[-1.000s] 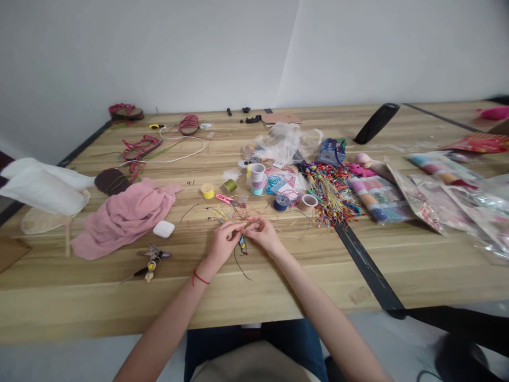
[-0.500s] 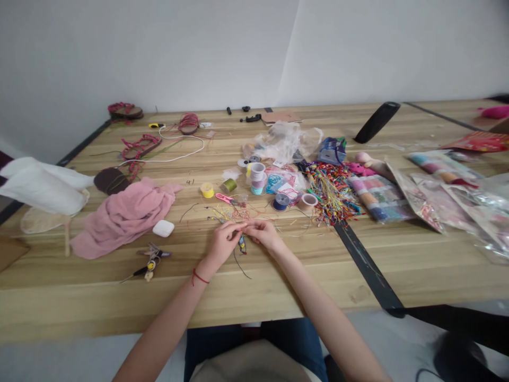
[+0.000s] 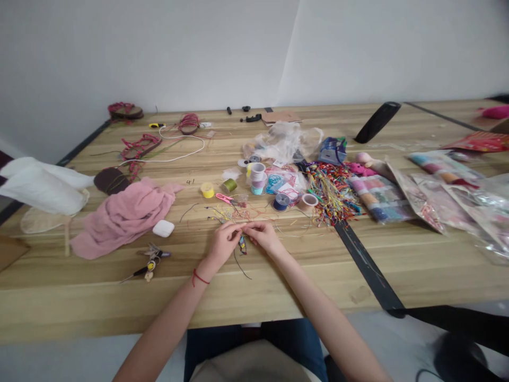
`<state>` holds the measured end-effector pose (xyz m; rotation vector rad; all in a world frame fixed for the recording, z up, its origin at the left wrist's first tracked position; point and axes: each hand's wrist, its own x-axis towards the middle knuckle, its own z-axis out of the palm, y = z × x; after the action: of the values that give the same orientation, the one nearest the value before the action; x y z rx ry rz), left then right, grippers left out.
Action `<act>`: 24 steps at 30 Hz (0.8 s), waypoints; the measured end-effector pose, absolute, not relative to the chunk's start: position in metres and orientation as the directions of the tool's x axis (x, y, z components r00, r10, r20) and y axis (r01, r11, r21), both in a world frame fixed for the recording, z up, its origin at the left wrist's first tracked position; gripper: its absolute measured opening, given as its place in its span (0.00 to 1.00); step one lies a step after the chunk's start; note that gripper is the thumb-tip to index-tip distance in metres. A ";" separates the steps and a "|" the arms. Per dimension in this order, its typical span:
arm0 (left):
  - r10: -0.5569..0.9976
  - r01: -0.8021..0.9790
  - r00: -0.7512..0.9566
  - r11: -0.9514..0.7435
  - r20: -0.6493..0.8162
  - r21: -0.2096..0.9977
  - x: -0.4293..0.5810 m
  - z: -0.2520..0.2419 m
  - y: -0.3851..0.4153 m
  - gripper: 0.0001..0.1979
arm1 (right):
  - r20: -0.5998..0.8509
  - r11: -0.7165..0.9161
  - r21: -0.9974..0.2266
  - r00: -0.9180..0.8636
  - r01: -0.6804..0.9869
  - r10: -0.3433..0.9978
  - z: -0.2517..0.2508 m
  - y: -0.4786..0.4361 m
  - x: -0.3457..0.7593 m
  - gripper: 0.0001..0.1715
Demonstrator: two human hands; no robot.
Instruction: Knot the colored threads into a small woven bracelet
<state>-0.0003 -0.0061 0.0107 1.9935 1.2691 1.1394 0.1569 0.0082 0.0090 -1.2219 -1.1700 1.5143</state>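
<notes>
My left hand (image 3: 223, 242) and my right hand (image 3: 264, 236) meet fingertip to fingertip low over the table, each closed in a pinch. Between them is a thin cord, mostly covered by the fingers. A small blue, yellow and red piece of corded work (image 3: 242, 244) shows just below the fingertips. From it a dark loose cord (image 3: 241, 267) trails toward me on the wood. Just beyond the hands lie tangled orange and yellow threads (image 3: 234, 213) and pink-handled thread snips (image 3: 225, 198).
Thread spools, among them a yellow spool (image 3: 207, 190), a green spool (image 3: 229, 185) and a navy spool (image 3: 281, 202), stand behind the hands. Right of them lies a heap of colourful cords (image 3: 332, 193). On the left are a pink cloth (image 3: 127, 215), a white case (image 3: 163, 228) and keys (image 3: 151, 260).
My right hand's fingers have shifted very slightly at the pinch. Both arms and the things on the table are otherwise as before.
</notes>
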 end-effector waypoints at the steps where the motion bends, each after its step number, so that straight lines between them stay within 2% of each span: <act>1: 0.903 0.476 0.207 -0.429 0.376 0.768 0.000 0.010 -0.006 0.15 | -0.195 -0.205 -0.977 -0.159 -0.050 0.968 0.009 0.008 0.156 0.18; 11: 0.892 0.515 0.230 -0.451 0.390 0.729 0.000 0.010 -0.007 0.14 | -0.183 -0.189 -0.981 -0.115 -0.046 0.976 0.002 0.009 0.152 0.15; 24: 0.932 0.273 0.123 -0.362 0.340 0.891 -0.003 0.000 0.002 0.10 | -0.172 -0.186 -0.975 -0.118 -0.118 0.978 0.007 0.008 0.154 0.21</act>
<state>-0.0026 0.0020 0.0004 1.7384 1.1741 1.2611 0.1540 0.0081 0.0074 -1.1894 -1.0989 1.4797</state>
